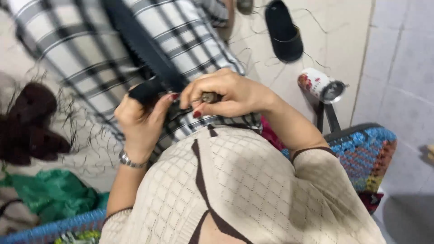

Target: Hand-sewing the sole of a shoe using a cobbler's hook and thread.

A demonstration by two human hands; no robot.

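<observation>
Surroundings: black slipper (284,30) and patterned can (322,85) on the floor beyond the right hand (228,95); dark yarn heap (28,124) left of the left hand (142,119).
Obstruction: cream sweater (235,190) covers the near lap.
Grip: left hand pinches the black strip's (147,56) near end; right-hand fingers closed on a small dark tool (210,97).
Strip position: over the plaid cloth (77,45).
Axis: runs away, up-left.

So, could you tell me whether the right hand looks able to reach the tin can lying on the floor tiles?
Probably yes: the tin can lies on open floor just beyond the right hand, with nothing between them, though that hand is pinching a small dark object.
</observation>
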